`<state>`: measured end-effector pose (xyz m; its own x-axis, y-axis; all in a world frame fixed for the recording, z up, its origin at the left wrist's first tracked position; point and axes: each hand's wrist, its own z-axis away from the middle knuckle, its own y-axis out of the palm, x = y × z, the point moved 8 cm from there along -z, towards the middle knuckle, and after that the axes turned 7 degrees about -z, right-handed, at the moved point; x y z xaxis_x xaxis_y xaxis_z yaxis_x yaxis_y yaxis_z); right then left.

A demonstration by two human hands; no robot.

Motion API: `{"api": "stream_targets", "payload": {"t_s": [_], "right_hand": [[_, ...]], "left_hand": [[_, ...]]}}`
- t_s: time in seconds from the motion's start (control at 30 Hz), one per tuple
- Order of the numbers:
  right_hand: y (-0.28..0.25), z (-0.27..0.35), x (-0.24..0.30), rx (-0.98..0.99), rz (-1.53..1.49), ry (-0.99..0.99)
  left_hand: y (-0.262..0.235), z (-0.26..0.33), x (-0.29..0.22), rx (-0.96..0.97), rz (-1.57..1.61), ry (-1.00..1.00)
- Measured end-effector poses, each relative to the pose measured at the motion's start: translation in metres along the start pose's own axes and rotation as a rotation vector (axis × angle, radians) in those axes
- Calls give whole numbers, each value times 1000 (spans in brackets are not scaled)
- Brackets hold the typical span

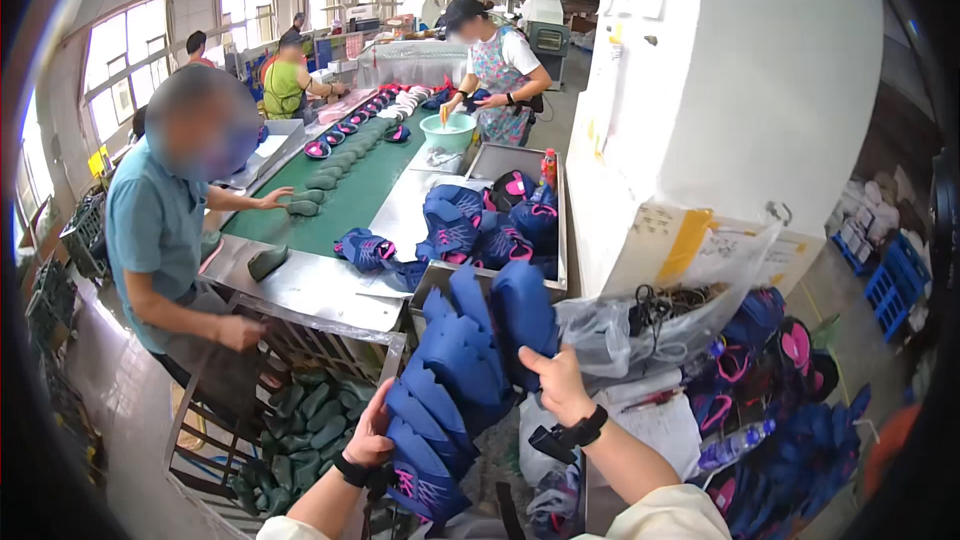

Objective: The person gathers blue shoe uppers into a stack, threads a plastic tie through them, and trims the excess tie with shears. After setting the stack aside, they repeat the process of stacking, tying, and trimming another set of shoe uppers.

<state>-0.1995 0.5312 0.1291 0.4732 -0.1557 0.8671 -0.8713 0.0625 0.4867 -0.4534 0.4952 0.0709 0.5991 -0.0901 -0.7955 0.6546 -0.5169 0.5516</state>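
Note:
A stack of navy blue shoe uppers (pixel 430 410) with pink and pale lacing is held between my two hands, in front of a metal bin. My left hand (pixel 372 432) is wrapped round the lower left side of the stack, thumb up along its edge. My right hand (pixel 558 385) pinches the right side, where a taller blue upper (pixel 524 312) stands apart from the others. Its thumb points left, and its other fingers are partly hidden behind the uppers. Just beyond, more blue and pink uppers (pixel 465 225) lie heaped in the metal bin (pixel 562 270).
Left of me, a crate (pixel 290 325) holds dark green shoe lasts (pixel 310 430). A green conveyor (pixel 340 202) carries lasts and uppers; one co-worker (pixel 165 230) reaches onto it, another (pixel 500 70) works over a mint basin (pixel 447 132). Right are a white pillar (pixel 770 70), papers, bottle and more uppers.

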Motion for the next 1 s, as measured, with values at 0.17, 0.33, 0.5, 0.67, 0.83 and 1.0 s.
{"api": "stream_targets", "payload": {"t_s": [0.17,0.33,0.5,0.67,0.83,1.0], "right_hand": [[36,-104,105,45,204,-491],[83,-215,162,162,316,-788],[83,-326,121,113,297,-667],[6,-446,46,-121,322,-515],[-104,-517,-24,-371,318,-325],[-134,-552,-38,-463,97,-241]], "left_hand": [[24,-153,-73,144,-448,192],[-25,-290,-136,94,-812,705],[-83,-366,-122,119,-622,484],[-168,-466,-50,-23,-949,349],[-199,-547,-6,62,-1070,329],[-194,-597,-18,160,-1047,346]]}}
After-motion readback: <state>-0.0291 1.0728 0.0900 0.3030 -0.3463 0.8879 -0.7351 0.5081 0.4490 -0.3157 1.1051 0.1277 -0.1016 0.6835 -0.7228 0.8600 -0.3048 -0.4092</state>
